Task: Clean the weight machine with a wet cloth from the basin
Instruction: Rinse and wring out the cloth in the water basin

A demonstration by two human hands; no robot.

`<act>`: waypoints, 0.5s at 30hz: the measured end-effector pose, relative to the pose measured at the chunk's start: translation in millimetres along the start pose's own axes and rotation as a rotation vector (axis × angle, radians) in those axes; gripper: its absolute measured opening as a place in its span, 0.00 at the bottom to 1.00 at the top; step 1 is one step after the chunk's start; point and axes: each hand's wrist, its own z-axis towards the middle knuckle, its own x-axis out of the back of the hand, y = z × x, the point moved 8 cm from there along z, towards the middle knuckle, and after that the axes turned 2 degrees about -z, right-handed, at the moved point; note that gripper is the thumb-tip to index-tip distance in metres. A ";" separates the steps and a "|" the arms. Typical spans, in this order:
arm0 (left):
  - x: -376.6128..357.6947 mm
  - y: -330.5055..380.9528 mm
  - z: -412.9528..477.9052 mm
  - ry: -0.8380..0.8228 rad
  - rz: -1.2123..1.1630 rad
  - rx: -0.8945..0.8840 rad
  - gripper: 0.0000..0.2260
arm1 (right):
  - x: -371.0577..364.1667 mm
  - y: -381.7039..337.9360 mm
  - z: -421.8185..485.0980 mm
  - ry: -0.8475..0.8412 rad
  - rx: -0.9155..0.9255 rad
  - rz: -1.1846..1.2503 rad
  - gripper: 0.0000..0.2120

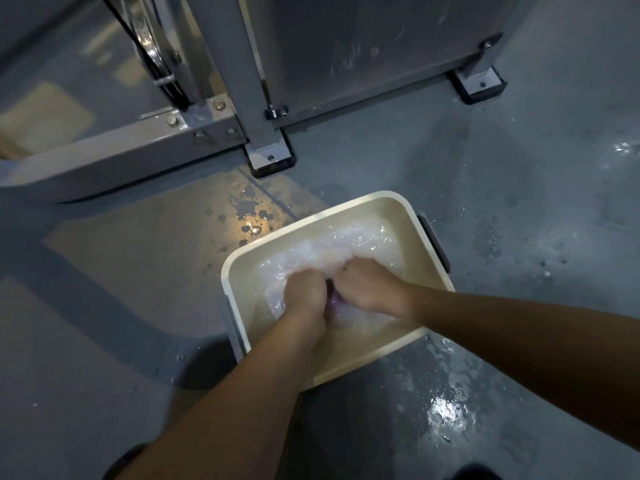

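Note:
A cream rectangular basin (311, 220) with dark side handles stands on the floor, filled with foamy water. Both my hands are sunk in it, side by side. My left hand (306, 291) and my right hand (367, 284) are curled round a wet cloth (333, 299), of which only a small purple patch shows between them. The rest of the cloth is hidden under the hands and foam. The grey weight machine (252, 81) stands just behind the basin, its frame bolted together on black feet.
The grey floor is wet, with puddles at the right (445, 410) and drops near the machine's foot (270, 157). A pulley with cable (152, 53) sits at upper left. A low frame beam (121, 157) runs left along the floor.

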 end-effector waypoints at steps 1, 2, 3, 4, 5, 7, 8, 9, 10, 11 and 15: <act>-4.6 0.2 -1.0 -0.036 -0.038 0.017 0.18 | 0.7 -5.1 -7.7 0.007 -0.003 0.157 0.28; -7.1 -1.5 -2.2 -0.062 -0.105 0.054 0.21 | 0.6 -6.0 -15.6 0.036 -0.020 0.324 0.33; -8.2 -0.5 -4.7 -0.092 -0.164 0.086 0.23 | 1.1 -10.1 -23.0 0.068 -0.006 0.406 0.34; -8.3 -0.2 -4.1 -0.125 -0.211 0.101 0.23 | 1.9 -13.7 -28.5 0.085 0.023 0.475 0.33; -10.0 0.7 -4.4 -0.164 -0.218 0.095 0.22 | 4.8 -17.2 -31.5 0.099 0.062 0.479 0.31; -11.9 8.4 -13.5 -0.228 -0.174 0.058 0.19 | 12.8 -17.3 -29.4 0.146 0.086 0.397 0.31; -16.1 9.3 -19.2 -0.253 -0.179 0.082 0.18 | 18.6 -11.2 -24.6 0.175 0.052 0.365 0.30; -21.9 9.8 -27.5 -0.284 -0.213 0.125 0.17 | 24.5 -4.7 -19.9 0.188 0.014 0.335 0.28; -27.9 12.2 -32.1 -0.303 -0.204 0.130 0.15 | 27.0 1.9 -13.6 0.176 -0.024 0.283 0.26; -30.1 17.2 -36.2 -0.291 -0.191 0.119 0.14 | 28.5 5.9 -10.3 0.160 -0.061 0.257 0.23; -14.2 25.0 -20.0 -0.176 -0.178 0.031 0.18 | 19.4 -9.7 -20.5 0.177 0.000 0.365 0.28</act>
